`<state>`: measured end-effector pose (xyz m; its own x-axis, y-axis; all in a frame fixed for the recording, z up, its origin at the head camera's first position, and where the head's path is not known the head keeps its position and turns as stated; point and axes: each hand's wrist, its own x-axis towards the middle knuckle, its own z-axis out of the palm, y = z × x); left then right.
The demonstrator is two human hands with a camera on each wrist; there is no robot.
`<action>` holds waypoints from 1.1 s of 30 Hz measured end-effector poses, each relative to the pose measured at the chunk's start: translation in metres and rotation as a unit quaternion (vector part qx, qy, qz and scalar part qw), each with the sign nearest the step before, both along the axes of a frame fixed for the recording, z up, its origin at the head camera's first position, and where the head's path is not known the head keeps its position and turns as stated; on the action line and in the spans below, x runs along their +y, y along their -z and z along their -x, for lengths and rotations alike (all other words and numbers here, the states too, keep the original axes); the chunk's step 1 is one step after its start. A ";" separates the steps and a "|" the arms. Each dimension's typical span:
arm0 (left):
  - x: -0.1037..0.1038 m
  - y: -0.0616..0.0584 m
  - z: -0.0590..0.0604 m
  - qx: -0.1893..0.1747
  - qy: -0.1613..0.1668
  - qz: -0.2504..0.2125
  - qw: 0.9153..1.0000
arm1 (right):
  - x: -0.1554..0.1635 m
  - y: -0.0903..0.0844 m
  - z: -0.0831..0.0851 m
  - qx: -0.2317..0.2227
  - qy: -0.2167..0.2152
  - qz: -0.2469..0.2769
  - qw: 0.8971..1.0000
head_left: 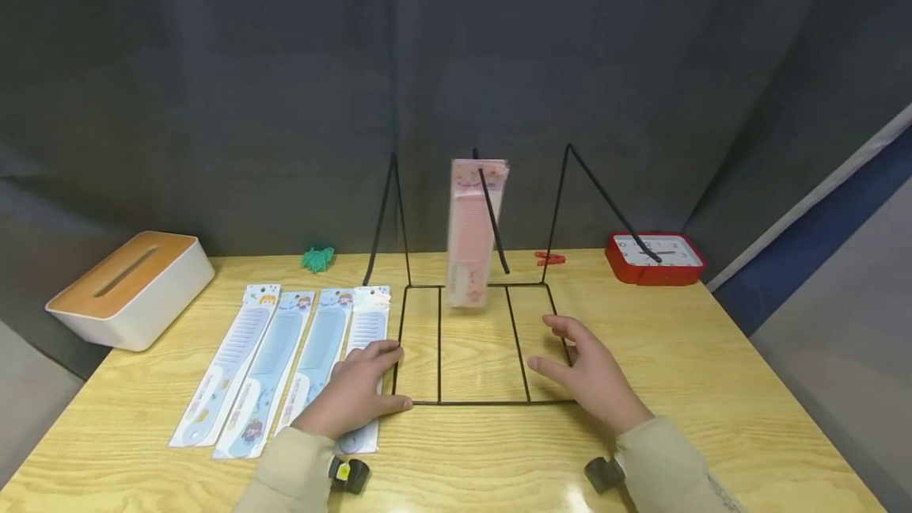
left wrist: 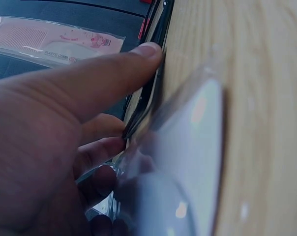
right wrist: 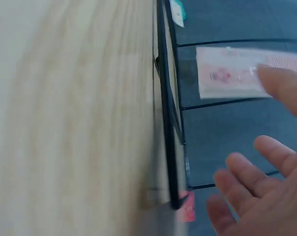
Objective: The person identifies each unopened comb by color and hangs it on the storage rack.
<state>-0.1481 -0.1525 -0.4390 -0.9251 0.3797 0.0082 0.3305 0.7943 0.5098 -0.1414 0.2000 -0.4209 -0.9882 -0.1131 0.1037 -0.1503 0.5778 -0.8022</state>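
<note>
Pink comb packs hung, four blue ones waiting

Left hand (head_left: pixel 356 396) rests flat, holding nothing, on the nearest blue comb pack (head_left: pixel 365 355) beside the wire rack (head_left: pixel 473 343); right hand (head_left: pixel 591 377) hovers, fingers spread and empty; pink comb packs (head_left: pixel 473 232) hang.

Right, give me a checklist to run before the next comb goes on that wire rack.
1. Rack flat on the table: ok.
2. Left hand steadying the rack's left edge: ok, fingers lie along the wire, palm over the nearest comb.
3. Right hand free: ok, open, holding nothing, by the rack's right edge.
4. Pink combs hanging on the middle prong: ok.
5. Four blue combs left of the rack: ok, side by side.
6. Outer prongs bare: ok.
</note>
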 end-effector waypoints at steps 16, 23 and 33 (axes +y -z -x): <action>-0.002 0.004 0.002 -0.005 -0.008 0.000 1.000 | 0.023 0.018 0.002 -0.045 -0.044 -0.160 0.985; -0.008 -0.010 0.008 -0.002 -0.047 -0.047 0.998 | 0.027 0.019 0.000 -0.040 -0.036 -0.168 0.984; -0.043 -0.020 0.074 -0.050 -0.129 -0.093 0.986 | 0.025 0.020 0.002 -0.035 -0.037 -0.169 0.984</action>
